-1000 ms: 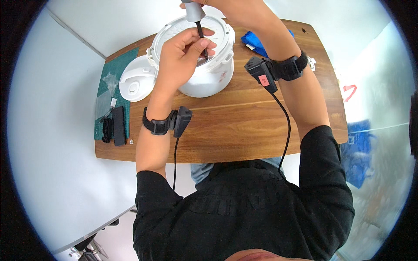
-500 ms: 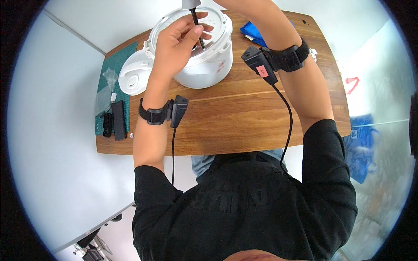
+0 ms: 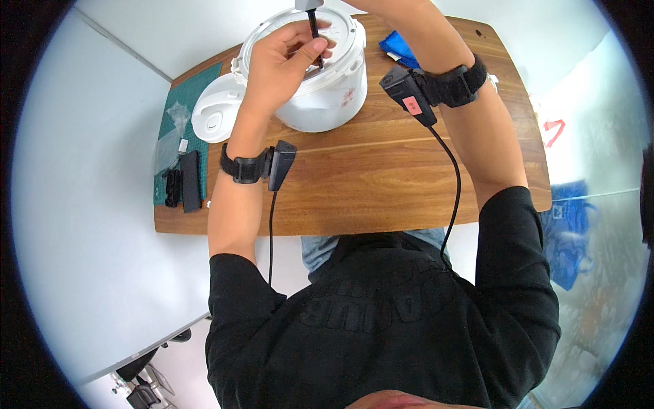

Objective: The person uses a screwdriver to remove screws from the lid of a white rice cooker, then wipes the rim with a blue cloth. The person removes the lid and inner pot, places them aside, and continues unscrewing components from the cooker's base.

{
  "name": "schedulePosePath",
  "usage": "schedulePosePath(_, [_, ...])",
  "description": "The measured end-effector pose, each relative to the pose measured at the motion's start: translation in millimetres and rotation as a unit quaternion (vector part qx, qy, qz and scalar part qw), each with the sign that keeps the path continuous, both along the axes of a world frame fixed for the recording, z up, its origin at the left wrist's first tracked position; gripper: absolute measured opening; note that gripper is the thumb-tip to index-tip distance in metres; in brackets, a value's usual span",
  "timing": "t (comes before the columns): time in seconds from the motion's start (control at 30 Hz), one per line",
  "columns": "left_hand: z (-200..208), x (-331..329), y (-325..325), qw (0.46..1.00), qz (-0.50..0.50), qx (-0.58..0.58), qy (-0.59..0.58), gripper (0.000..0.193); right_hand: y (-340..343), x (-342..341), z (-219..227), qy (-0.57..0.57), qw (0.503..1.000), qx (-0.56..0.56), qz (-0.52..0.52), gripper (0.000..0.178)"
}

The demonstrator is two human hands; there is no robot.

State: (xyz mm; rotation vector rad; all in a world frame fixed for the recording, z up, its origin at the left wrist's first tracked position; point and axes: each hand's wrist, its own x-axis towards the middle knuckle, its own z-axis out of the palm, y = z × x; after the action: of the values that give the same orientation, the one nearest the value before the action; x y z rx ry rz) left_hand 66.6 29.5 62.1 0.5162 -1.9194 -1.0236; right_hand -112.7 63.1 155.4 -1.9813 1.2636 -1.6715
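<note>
A white electric cooker point(image 3: 320, 112) stands at the far side of the wooden table, with its round, slotted face turned up. Its white lid-like part point(image 3: 216, 112) juts out to the left on the table. Over the cooker's near rim, my left hand point(image 3: 286, 54) has its thumb and fingers closed around the black shaft point(image 3: 314, 27) of a screwdriver. The shaft points down at the rim, and the tool's grey body point(image 3: 309, 3) is cut off by the upper edge. My right forearm point(image 3: 477, 136) reaches up and out of view, so my right hand does not show.
At the left, a green cutting mat point(image 3: 170, 129) carries clear plastic bags point(image 3: 167, 150) and dark oblong items point(image 3: 190, 180). A blue cloth point(image 3: 398, 49) lies right of the cooker. Cables point(image 3: 456, 184) hang from the black devices strapped to my wrists.
The view has shifted slightly, so the table sits a little higher and further right. My left hand stays around the shaft at the cooker's rim.
</note>
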Motion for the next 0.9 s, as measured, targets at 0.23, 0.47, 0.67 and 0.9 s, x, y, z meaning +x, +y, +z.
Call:
schedulePosePath(0.23, [-2, 3, -2, 0.999, 0.027, 0.029, -0.019, 0.017, -6, 3, -1, -0.08, 0.989, 0.007, 0.124, 0.047])
schedulePosePath(0.47, [1, 1, 3, 0.998, 0.048, 0.009, -0.036, 0.017, 11, 1, 10, 0.047, 0.999, 0.002, 0.016, 0.053])
schedulePosePath(0.67, [3, 1, 7, 0.998, 0.016, 0.056, -0.027, 0.016, -21, 2, -9, -0.086, 0.979, -0.068, 0.172, 0.067])
schedulePosePath(0.9, [9, 0, 15, 0.989, 0.104, 0.033, -0.097, 0.012, 18, 12, 12, 0.015, 1.0, -0.007, -0.012, 0.068])
